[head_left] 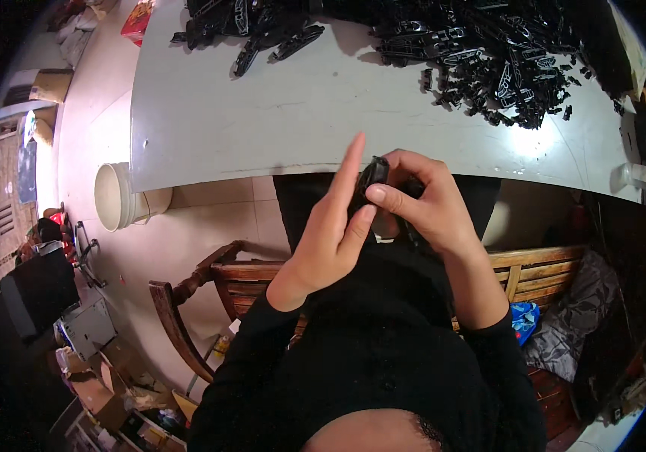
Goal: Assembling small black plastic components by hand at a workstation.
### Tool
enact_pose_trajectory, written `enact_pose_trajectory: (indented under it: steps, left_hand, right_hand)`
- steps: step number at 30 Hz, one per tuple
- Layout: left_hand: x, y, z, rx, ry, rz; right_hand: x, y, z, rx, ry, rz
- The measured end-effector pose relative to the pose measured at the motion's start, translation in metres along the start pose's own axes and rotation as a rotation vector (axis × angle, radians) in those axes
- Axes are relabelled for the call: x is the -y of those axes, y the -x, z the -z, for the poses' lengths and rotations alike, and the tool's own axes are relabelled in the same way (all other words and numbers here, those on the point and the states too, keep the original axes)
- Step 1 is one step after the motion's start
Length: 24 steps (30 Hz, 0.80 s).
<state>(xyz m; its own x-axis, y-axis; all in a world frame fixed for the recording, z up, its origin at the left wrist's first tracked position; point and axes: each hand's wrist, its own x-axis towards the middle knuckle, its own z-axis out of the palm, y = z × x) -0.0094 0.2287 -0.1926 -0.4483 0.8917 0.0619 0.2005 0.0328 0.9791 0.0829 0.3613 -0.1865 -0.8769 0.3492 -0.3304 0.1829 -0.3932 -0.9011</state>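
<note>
Shiny plastic, smooth glossy table (263, 113)
Held part (373, 175) and pile (515, 83) look like glossy plastic; the bench (538, 259) is worn, polished wood, the sleeves (257, 343) matt cloth.

The right grip (432, 202) covers much of the black part (373, 175), so its full shape cannot be told. The left grip (327, 237) shows nearly edge-on, most of its fingers hidden. The black pieces (508, 87) run out past the top edge; the smallest are too tiny to tell apart. The person's torso (383, 324) blocks the middle of the wooden seat (545, 258).
</note>
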Motion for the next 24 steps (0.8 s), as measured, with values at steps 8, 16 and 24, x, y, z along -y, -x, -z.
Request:
enact_pose_trajectory:
  steps: [8, 16, 24]
  left_hand:
    - [0.014, 0.003, -0.010, 0.192, 0.050, 0.196]
    - [0.023, 0.011, -0.010, 0.344, 0.144, 0.549]
    - [0.027, -0.017, 0.036, 0.061, -0.563, -0.059]
  right_hand:
    - [-0.041, 0.007, 0.010, -0.088, 0.067, 0.093]
    - [-0.074, 0.017, 0.008, -0.177, 0.118, 0.101]
    - [-0.041, 0.016, 0.036, -0.344, 0.785, 0.454]
